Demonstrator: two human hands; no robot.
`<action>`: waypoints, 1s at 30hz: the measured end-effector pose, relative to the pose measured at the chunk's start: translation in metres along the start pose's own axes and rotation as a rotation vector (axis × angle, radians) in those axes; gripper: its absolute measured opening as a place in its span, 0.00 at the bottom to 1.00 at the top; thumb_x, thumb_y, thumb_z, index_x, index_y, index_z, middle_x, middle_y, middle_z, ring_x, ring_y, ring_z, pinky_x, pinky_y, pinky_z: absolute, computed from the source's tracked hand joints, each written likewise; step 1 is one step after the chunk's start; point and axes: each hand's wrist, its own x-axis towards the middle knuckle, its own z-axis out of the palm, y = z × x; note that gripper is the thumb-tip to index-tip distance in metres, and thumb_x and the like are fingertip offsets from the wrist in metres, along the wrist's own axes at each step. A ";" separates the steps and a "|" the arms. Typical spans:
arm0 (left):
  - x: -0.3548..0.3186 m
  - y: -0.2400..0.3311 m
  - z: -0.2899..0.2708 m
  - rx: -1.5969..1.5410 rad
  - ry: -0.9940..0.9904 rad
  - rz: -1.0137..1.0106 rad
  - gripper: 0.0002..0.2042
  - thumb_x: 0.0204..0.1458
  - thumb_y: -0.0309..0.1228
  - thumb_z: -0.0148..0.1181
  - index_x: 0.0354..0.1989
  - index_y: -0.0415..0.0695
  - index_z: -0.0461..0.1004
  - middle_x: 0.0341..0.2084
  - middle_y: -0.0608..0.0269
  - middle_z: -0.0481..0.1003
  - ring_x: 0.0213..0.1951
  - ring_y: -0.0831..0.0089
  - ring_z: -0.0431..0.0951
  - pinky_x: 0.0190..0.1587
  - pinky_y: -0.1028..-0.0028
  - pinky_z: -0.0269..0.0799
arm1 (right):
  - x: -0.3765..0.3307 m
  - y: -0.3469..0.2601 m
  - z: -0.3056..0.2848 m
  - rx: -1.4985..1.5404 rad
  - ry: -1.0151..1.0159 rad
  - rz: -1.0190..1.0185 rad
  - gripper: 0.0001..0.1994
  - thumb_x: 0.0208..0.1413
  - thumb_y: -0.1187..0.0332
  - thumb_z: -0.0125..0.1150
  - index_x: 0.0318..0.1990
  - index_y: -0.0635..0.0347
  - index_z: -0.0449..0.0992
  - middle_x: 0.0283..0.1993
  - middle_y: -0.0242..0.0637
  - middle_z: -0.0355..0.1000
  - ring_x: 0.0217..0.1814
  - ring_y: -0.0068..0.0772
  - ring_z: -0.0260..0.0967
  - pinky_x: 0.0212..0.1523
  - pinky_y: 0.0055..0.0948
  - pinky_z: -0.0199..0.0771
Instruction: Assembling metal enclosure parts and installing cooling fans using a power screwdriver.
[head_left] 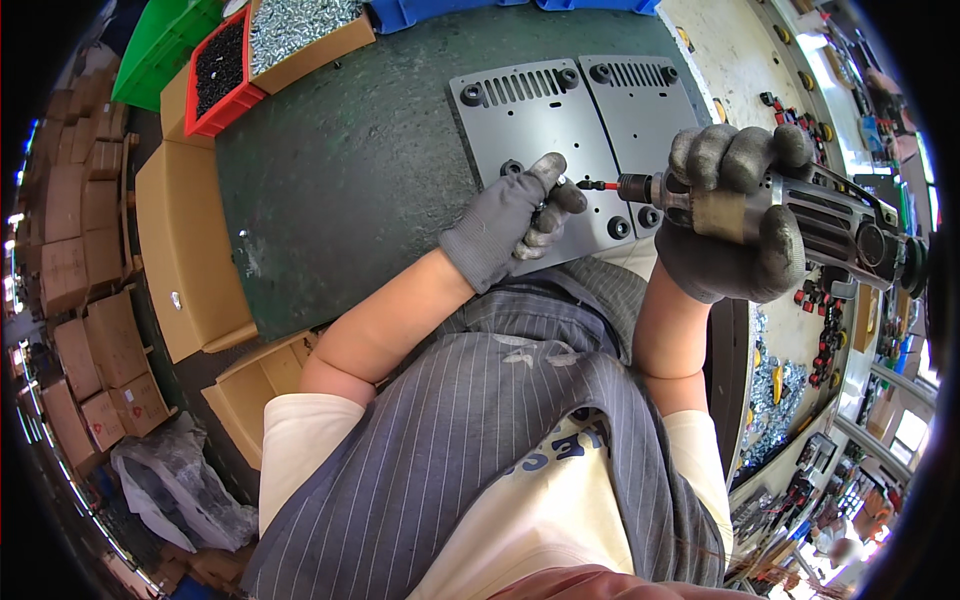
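Driver (845,228) | long axis sideways, bit (600,185) leftward | right fingers (745,160) gripping it | left fingers (568,199) closed on hardware (562,181)

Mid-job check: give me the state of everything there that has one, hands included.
Left hand: gloved, curled around small metal parts
Right hand: gloved, shut around power driver
Power driver: held, bit pointing left; running or not, cannot tell
Left grey plate: lying flat
Right grey plate: flat, partly hidden
Red bin: open, holding black pieces
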 end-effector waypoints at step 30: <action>-0.016 0.019 -0.048 1.518 0.330 0.584 0.18 0.40 0.42 0.64 0.38 0.48 0.75 0.31 0.59 0.75 0.31 0.65 0.75 0.35 0.70 0.70 | -0.034 -0.008 -0.001 0.059 0.107 0.234 0.25 0.48 0.65 0.53 0.55 0.60 0.59 0.32 0.38 0.66 0.33 0.34 0.63 0.36 0.36 0.64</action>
